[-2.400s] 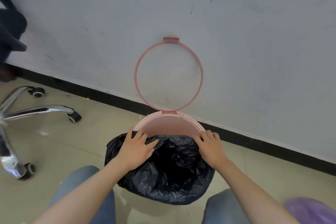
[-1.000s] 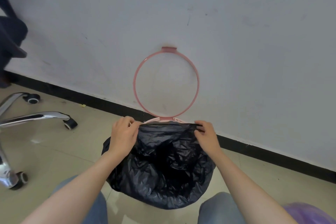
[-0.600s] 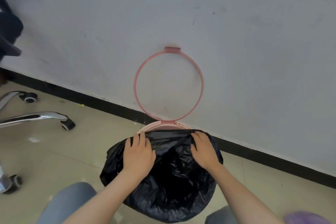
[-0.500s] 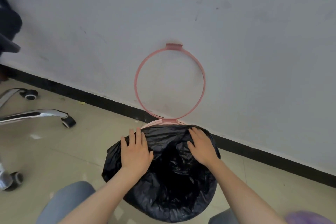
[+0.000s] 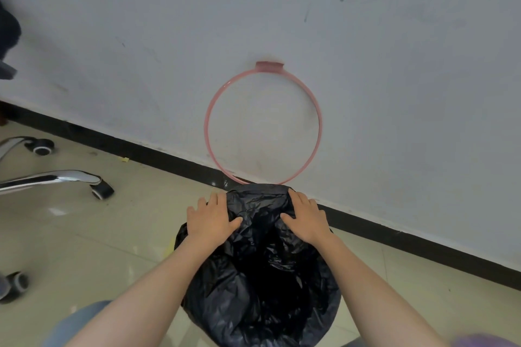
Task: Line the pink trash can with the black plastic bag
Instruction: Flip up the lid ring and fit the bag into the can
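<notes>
Now both flat hands [image 5: 212, 220] [image 5: 307, 220] on black bag [image 5: 259, 276] over the can's mouth.

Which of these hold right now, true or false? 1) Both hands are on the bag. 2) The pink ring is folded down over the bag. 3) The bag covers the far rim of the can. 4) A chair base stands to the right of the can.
1) True: the left hand and right hand lie flat on the black bag.
2) False: the pink ring is flipped up against the wall.
3) True: no pink rim shows at the far edge.
4) False: the chair base is to the left.
</notes>
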Demonstrator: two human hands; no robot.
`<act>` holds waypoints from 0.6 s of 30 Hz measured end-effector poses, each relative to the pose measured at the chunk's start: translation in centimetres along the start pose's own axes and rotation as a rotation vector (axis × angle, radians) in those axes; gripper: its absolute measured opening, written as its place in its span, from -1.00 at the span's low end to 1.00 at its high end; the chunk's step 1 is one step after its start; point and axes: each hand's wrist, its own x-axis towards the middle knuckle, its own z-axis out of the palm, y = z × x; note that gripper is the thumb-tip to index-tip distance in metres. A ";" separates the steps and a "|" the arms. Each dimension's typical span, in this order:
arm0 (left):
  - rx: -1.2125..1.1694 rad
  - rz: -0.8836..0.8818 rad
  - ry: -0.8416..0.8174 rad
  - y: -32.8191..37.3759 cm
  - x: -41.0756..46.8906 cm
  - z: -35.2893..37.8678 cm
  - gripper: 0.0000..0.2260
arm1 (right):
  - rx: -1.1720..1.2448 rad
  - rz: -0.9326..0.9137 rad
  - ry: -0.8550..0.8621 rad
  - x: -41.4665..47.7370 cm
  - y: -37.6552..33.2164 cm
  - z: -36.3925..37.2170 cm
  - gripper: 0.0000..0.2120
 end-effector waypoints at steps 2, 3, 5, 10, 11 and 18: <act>-0.138 -0.020 -0.034 -0.2 0.7 -0.2 -0.37 | 0.040 0.043 0.005 0.5 -0.1 0.0 -0.44; -0.213 -0.036 -0.046 -0.4 0.9 -0.2 -0.37 | 0.055 0.062 0.004 0.8 -0.1 0.0 -0.45; -0.348 -0.078 -0.060 -0.9 1.4 -0.1 -0.40 | 0.108 0.100 -0.001 1.4 0.0 -0.1 -0.46; -0.660 -0.249 -0.102 -1.2 2.1 -0.8 -0.37 | 0.679 0.188 0.136 1.5 0.2 -1.7 -0.70; -0.770 -0.299 -0.114 -1.3 2.1 -1.0 -0.34 | 0.862 0.220 0.190 1.0 0.5 -2.0 -0.75; -0.423 -0.072 0.220 -3.8 -4.5 -0.7 -0.46 | 0.569 0.197 0.229 -6.8 4.9 -0.2 -0.65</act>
